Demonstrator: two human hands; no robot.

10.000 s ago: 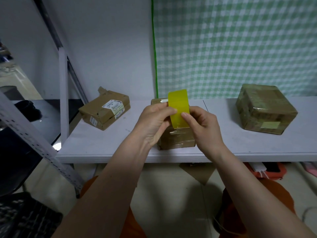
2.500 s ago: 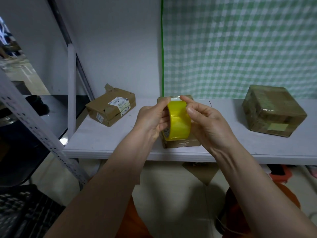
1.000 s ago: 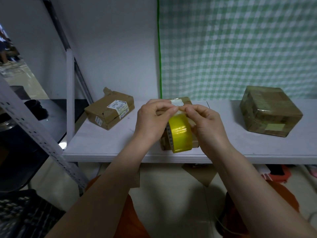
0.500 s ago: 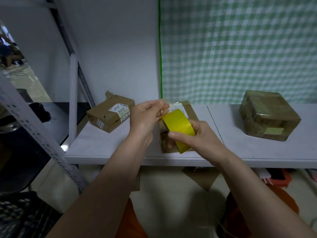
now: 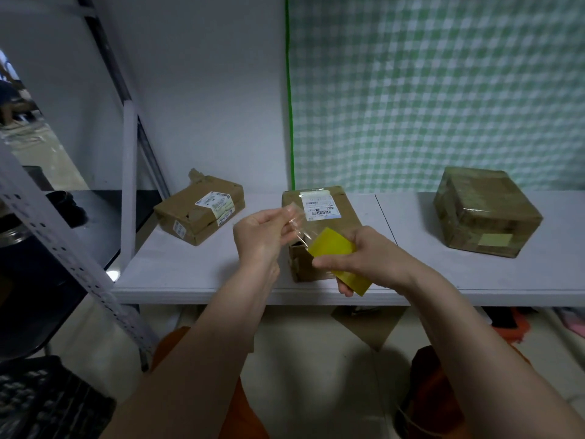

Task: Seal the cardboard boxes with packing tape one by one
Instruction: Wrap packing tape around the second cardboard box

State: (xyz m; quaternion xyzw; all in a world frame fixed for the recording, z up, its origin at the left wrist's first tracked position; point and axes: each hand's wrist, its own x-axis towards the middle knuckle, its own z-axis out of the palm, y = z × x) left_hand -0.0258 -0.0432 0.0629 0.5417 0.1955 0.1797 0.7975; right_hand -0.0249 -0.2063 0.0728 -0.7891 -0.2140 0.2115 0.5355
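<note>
A white desk (image 5: 202, 274) is set against a pale wall (image 5: 202, 90). A green-and-white checked cloth (image 5: 443, 90) is hung behind its right part, bordered by a green edge strip (image 5: 288, 90). A perforated metal shelving upright (image 5: 63, 248) is seen at the left, with a black surface (image 5: 104, 217) behind it. A black crate (image 5: 47, 403) is found at the lower left. A piece of brown cardboard (image 5: 367, 327) lies on the floor under the desk, and an orange object (image 5: 519, 327) is seen to its right.
</note>
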